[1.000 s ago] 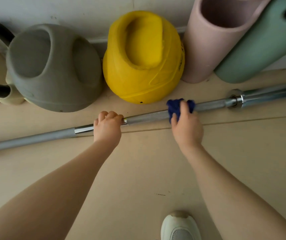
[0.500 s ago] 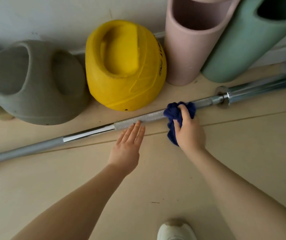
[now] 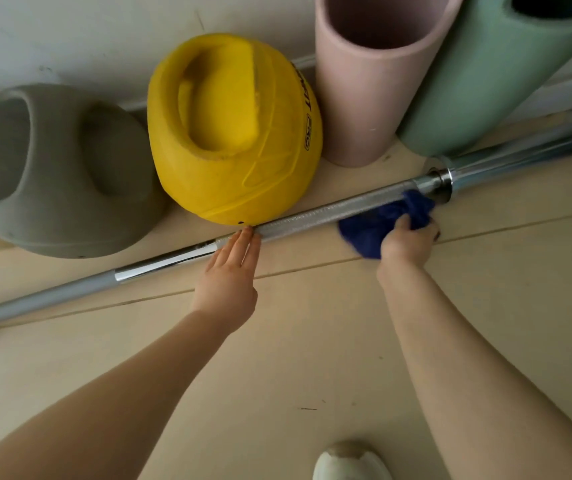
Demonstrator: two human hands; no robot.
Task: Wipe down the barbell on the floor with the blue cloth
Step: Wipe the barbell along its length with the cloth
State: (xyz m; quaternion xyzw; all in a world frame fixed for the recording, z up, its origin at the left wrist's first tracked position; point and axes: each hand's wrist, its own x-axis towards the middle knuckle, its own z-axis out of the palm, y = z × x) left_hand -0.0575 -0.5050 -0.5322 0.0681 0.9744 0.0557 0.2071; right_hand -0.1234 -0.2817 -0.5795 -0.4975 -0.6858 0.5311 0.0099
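A long silver barbell [image 3: 315, 216] lies slanted across the beige floor, rising from the lower left to the upper right. My right hand [image 3: 407, 242] grips a bunched dark blue cloth [image 3: 378, 223] against the knurled shaft, just left of the shiny collar [image 3: 438, 183]. My left hand [image 3: 230, 271] lies flat with straight fingers, its fingertips touching the bar where the knurling begins.
Behind the bar stand a yellow soft kettlebell [image 3: 232, 133] and a grey one [image 3: 52, 171] against the white wall. A pink foam roller [image 3: 367, 74] and a green one [image 3: 495, 71] lean at the upper right. My white shoe [image 3: 350, 462] shows at the bottom edge.
My right hand has slid the cloth along the bar toward the collar. My left hand let go of its grip on the bar and now lies flat with fingertips on it.
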